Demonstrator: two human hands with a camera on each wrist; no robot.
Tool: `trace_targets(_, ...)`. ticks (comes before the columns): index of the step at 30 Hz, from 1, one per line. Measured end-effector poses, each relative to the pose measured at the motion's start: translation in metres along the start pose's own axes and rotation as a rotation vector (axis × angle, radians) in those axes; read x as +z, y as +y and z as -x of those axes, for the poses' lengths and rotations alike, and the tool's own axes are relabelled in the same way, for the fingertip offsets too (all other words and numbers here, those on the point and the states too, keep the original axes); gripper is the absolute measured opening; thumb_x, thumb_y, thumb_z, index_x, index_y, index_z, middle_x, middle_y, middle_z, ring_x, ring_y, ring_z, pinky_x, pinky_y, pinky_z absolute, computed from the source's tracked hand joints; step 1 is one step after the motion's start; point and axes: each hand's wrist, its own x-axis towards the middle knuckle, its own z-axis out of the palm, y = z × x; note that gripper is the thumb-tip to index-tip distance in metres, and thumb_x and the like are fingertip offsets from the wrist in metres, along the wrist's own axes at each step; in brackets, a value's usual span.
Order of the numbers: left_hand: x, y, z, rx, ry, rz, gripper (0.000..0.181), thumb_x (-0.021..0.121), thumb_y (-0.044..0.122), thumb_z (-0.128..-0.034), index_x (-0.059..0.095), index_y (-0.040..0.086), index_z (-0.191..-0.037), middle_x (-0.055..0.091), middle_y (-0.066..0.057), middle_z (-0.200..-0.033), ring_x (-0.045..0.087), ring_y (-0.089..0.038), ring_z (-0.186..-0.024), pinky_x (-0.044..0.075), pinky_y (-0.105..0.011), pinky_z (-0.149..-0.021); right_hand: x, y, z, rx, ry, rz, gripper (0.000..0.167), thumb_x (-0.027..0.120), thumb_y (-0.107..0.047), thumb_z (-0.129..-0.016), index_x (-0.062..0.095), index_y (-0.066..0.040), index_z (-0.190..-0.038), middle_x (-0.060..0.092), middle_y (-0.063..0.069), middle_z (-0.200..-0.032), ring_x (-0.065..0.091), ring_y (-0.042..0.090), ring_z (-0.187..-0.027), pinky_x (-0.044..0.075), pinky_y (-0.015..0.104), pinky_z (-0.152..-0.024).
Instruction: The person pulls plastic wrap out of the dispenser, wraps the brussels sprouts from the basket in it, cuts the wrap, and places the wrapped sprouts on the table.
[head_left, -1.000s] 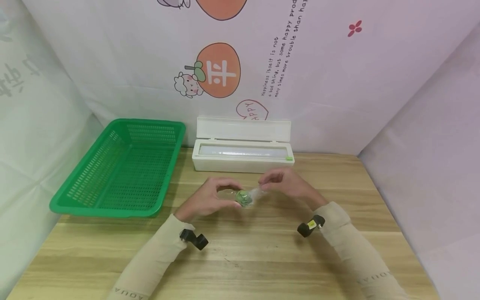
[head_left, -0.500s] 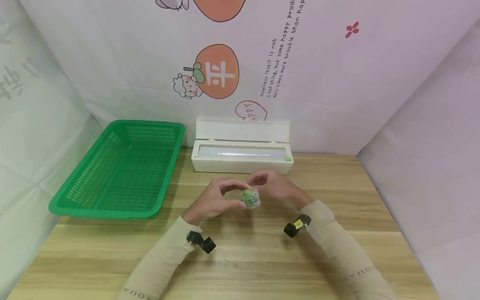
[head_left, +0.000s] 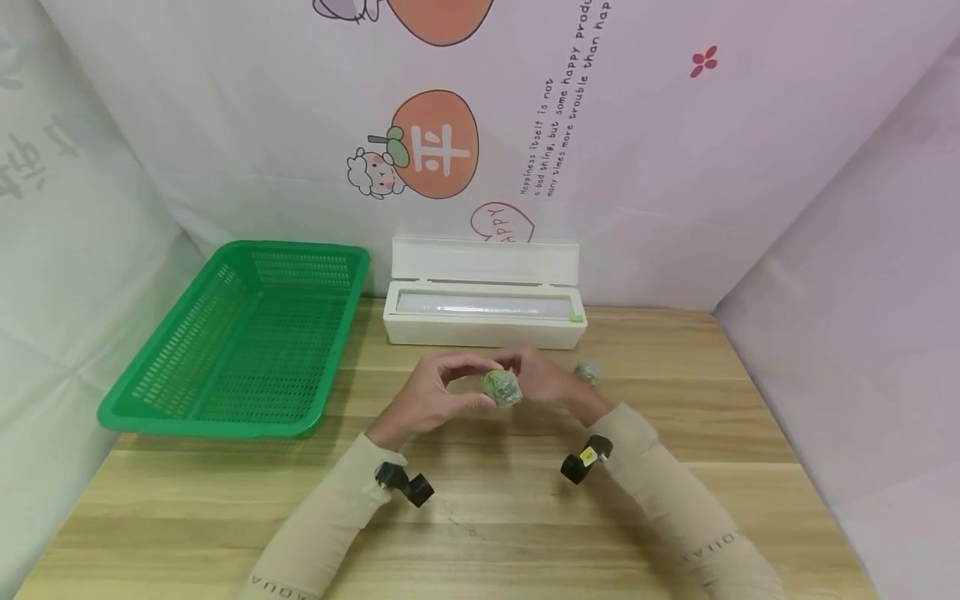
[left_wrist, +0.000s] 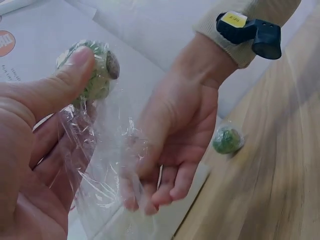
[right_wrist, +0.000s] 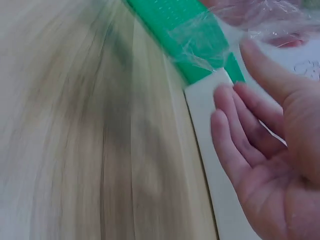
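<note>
My left hand (head_left: 423, 396) pinches a small green Brussels sprout (head_left: 502, 387) between thumb and fingers. Its brown cut end shows in the left wrist view, and clear cling film (left_wrist: 107, 172) trails down from it. Close beside it is my right hand (head_left: 546, 379), partly hidden behind the sprout in the head view. In the right wrist view its loosely bent fingers (right_wrist: 227, 107) stand apart from the thumb, near the film; whether they touch it I cannot tell. A second, film-wrapped Brussels sprout (head_left: 587, 372) lies on the wooden table (head_left: 480, 533), beyond my right wrist.
Behind the hands stands a white cling film box (head_left: 483, 333), its lid (head_left: 486, 260) raised and a film roll (head_left: 483, 305) inside. A green perforated basket (head_left: 217, 427) sits at the left. Printed cloth walls enclose the back and sides.
My right hand has moved left, from pulling the film out to beside the sprout, uncovering the second wrapped sprout. The left hand has shifted slightly right, still pinching its sprout.
</note>
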Motion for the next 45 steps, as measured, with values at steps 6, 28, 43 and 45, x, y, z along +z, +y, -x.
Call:
trace_targets(6, -0.01, -0.002, -0.001, 0.007, 0.154, -0.114, 0.039, 0.091, 0.012, -0.0823, 0.077, 0.014, -0.119, 0.079, -0.002, -0.119, 0.071, -0.019, -0.116, 0.055, -0.046, -0.114, -0.019, 0.006, 0.011, 0.139, 0.197, -0.055, 0.043, 0.068, -0.045, -0.103, 0.071, -0.014, -0.132, 0.075, 0.005, -0.129, 0.071, 0.027, -0.121, 0.058, 0.049, -0.109)
trace_targets(28, -0.01, -0.011, -0.009, 0.089, 0.178, -0.475, 0.048, 0.094, 0.019, -0.0798, 0.075, 0.01, -0.123, 0.077, -0.005, -0.123, 0.071, -0.022, -0.117, 0.058, -0.045, -0.108, -0.005, -0.019, 0.015, -0.079, 0.211, -0.099, 0.031, 0.082, -0.027, -0.094, 0.077, -0.009, -0.119, 0.08, 0.009, -0.112, 0.078, 0.023, -0.1, 0.066, 0.033, -0.091)
trace_targets(43, -0.044, -0.035, 0.022, -0.389, 0.119, 0.045, 0.05, 0.073, 0.029, -0.1004, 0.061, 0.008, -0.145, 0.068, -0.015, -0.139, 0.066, -0.029, -0.125, 0.057, -0.043, -0.109, -0.031, -0.008, 0.044, 0.013, 0.284, -0.206, 0.035, 0.08, -0.02, -0.094, 0.073, -0.003, -0.124, 0.08, 0.011, -0.111, 0.077, 0.016, -0.098, 0.065, 0.029, -0.092)
trace_targets(45, -0.045, -0.038, 0.022, -0.389, 0.147, 0.109, 0.046, 0.074, 0.024, -0.0994, 0.063, 0.004, -0.14, 0.073, -0.012, -0.127, 0.07, -0.023, -0.114, 0.06, -0.037, -0.102, -0.032, -0.006, 0.045, 0.004, 0.28, -0.21, 0.036, 0.08, -0.02, -0.095, 0.073, -0.002, -0.125, 0.08, 0.011, -0.111, 0.078, 0.015, -0.098, 0.065, 0.029, -0.093)
